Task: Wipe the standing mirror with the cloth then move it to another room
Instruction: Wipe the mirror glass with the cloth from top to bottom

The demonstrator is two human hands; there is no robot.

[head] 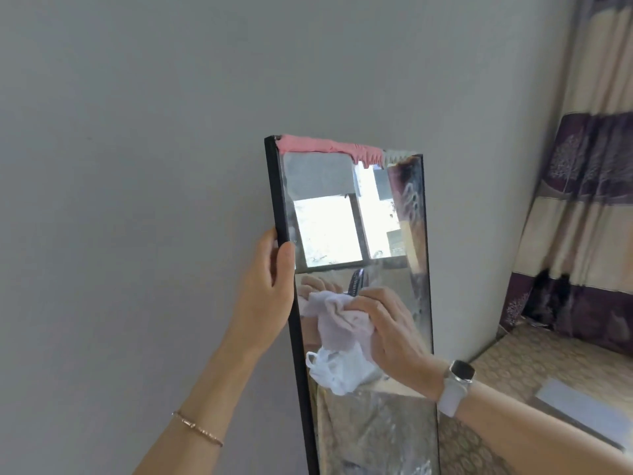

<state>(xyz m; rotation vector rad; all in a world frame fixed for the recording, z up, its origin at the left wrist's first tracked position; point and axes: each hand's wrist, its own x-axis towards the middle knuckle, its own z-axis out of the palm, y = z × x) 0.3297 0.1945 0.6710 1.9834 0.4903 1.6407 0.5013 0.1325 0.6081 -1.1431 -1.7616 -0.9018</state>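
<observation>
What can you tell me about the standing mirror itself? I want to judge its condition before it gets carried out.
The standing mirror is a tall, narrow glass panel in a thin black frame, upright and tilted slightly, near a plain grey wall. Pink material covers most of its top edge, and the top right corner looks worn. The glass is smeared and hazy, reflecting a bright window. The left hand grips its left frame edge; the right hand presses a pale cloth against the glass at mid-height. Its base is out of view.

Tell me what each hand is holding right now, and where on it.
The left hand grips the standing mirror by its black left edge, about mid-height. The right hand holds the bunched cloth, pressed against the glass.
</observation>
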